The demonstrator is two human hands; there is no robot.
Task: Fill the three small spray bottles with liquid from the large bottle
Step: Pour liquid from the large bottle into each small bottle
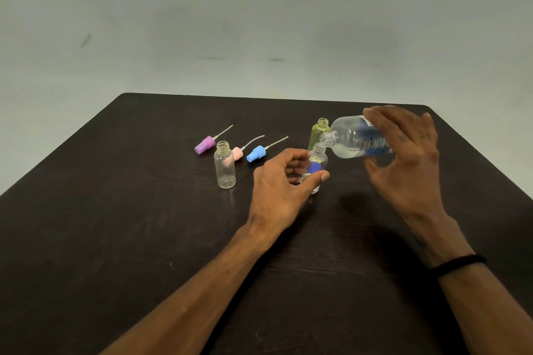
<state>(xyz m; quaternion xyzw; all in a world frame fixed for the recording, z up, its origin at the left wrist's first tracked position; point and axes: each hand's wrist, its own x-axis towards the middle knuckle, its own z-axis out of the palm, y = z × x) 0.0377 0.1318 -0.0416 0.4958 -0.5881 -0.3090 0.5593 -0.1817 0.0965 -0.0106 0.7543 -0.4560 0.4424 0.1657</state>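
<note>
The right hand (403, 158) gripped the tilted large bottle (354, 138), pouring into the small bottle (317, 161) the left hand (282, 179) held; left of it, a clear bottle (225, 166) looked unfilled.

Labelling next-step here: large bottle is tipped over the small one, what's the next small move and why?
Probably keep the tilt and let it pour. The right hand holds the large clear labelled bottle mouth-to-mouth over the small clear bottle gripped by the left hand; how full it is cannot be told.
</note>
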